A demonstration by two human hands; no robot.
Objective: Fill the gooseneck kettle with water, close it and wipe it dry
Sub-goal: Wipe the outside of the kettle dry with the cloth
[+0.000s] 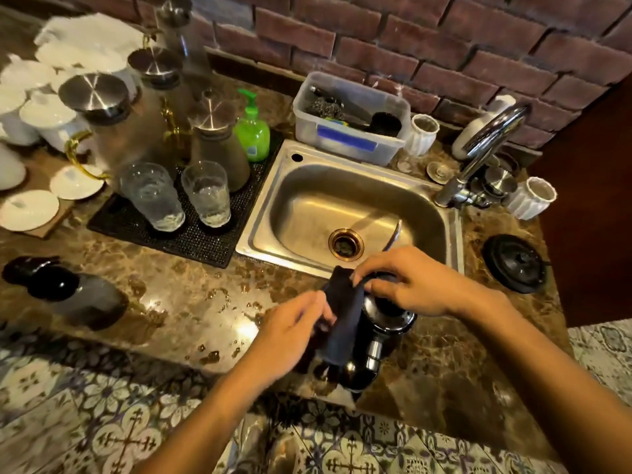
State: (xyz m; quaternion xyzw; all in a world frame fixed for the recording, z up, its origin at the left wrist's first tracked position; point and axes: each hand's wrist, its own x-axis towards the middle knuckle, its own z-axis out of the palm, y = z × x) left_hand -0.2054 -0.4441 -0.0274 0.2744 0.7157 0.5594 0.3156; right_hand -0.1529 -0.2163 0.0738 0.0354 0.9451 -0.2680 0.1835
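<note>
You've got a red brick wall point(393, 39) across the far side. Brown marble table point(164, 302) runs left to right, glossy, with bright light glare on the near-left patch. Steel sink point(273, 213) is set into it, centre-far. Patterned floor tiles point(113, 422) fill the near edge. Dark wooden panel point(588, 206) stands far right.

Kettle point(383, 323): glossy black, polished metal. Cloth point(342, 313): dark, matt. Surface point(178, 302): glossy brown marble, wet. Sink point(345, 206): brushed steel.
</note>
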